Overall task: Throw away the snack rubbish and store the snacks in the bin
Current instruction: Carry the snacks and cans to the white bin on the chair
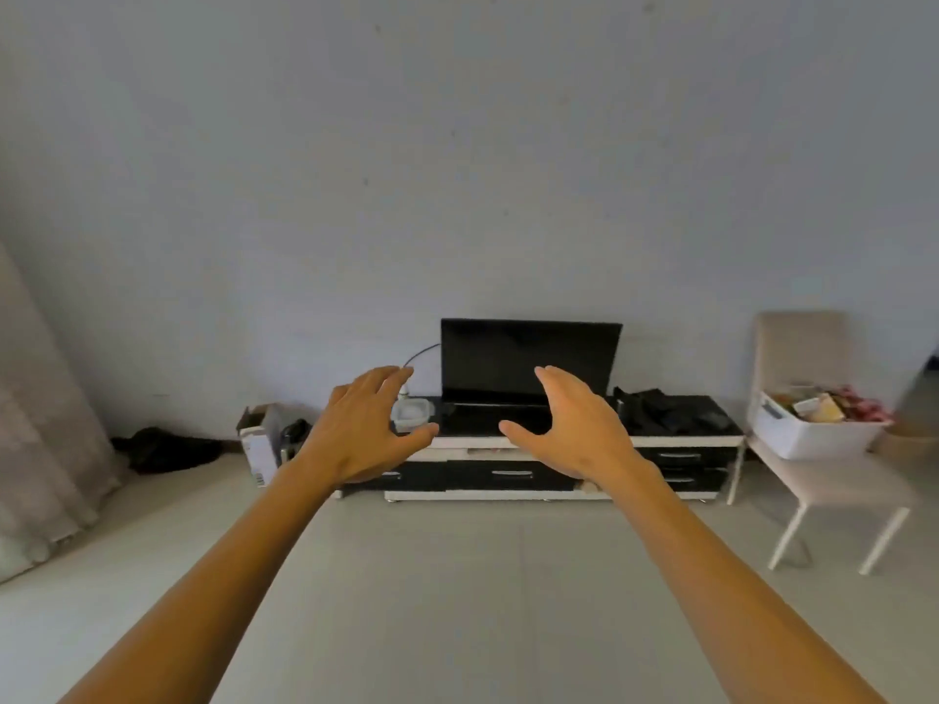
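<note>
Both my arms stretch out in front of me over the floor. My left hand (363, 424) and my right hand (571, 424) are held up side by side, fingers straight and relaxed, holding nothing. Far to the right, a white plastic bin (808, 434) stands on the seat of a beige chair (833, 492). Several colourful snack packets (833, 403) fill the top of the bin. Both hands are well apart from the bin.
A low black and white TV stand (543, 472) stands against the wall with a dark screen (528, 358), a small clear container (409, 414) and black cloth (665, 409) on it. A cardboard box (259, 439) and dark cloth (167, 449) lie at left, beside a curtain (45, 434).
</note>
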{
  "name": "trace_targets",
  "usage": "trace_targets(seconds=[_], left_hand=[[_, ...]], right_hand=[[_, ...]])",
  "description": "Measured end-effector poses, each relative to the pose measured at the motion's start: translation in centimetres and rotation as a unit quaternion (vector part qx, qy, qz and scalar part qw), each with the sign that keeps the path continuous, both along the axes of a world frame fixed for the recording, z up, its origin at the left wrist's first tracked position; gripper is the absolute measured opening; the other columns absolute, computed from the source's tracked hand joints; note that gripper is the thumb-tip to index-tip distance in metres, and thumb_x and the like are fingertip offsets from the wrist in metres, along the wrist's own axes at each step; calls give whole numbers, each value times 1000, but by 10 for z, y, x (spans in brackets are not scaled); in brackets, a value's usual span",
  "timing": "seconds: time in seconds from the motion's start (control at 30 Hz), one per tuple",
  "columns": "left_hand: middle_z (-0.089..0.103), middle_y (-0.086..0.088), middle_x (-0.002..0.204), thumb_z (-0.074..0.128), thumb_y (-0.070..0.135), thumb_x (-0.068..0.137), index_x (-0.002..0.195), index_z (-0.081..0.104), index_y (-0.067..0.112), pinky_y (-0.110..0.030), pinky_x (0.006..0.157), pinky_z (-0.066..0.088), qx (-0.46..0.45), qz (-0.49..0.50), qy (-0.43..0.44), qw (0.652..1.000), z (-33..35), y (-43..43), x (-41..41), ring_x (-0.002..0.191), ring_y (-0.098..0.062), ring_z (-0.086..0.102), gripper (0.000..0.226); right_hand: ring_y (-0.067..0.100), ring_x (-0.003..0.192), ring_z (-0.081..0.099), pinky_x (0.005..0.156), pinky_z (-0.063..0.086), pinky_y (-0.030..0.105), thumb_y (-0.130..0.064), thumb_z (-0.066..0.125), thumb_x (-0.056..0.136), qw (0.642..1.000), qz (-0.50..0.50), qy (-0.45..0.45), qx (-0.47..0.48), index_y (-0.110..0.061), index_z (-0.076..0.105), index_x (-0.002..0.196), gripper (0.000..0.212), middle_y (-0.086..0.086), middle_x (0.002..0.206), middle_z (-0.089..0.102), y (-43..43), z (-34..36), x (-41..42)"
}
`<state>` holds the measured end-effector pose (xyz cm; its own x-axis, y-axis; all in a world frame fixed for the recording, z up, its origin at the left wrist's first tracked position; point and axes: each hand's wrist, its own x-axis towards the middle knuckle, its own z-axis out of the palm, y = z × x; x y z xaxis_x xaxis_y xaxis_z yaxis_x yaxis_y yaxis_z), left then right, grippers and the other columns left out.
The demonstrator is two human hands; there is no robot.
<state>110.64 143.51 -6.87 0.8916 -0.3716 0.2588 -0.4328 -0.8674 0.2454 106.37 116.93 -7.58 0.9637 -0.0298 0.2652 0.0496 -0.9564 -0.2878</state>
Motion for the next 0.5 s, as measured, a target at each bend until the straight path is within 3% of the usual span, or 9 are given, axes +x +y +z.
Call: trace_targets(seconds=[0.27, 0.5], left_hand=[[28, 0, 161, 46, 76, 84, 155, 21, 29, -49, 118, 24, -7, -183, -3, 983, -26, -294, 0, 145, -23, 29, 89], [31, -2, 159, 49, 70, 88, 155, 24, 26, -47, 118, 22, 5, -263, 5, 965, -42, -466, -5, 143, -25, 32, 84]], right_hand=[[25, 143, 34, 110, 39, 45, -76, 51, 83, 985, -169, 6, -11, -20, 26, 153, 93, 3, 159, 30, -257, -4, -87], [24, 127, 49, 94, 51, 45, -75, 57, 79, 968, -248, 20, 29, -20, 37, 145, 88, 1, 145, 48, -397, -22, -119]])
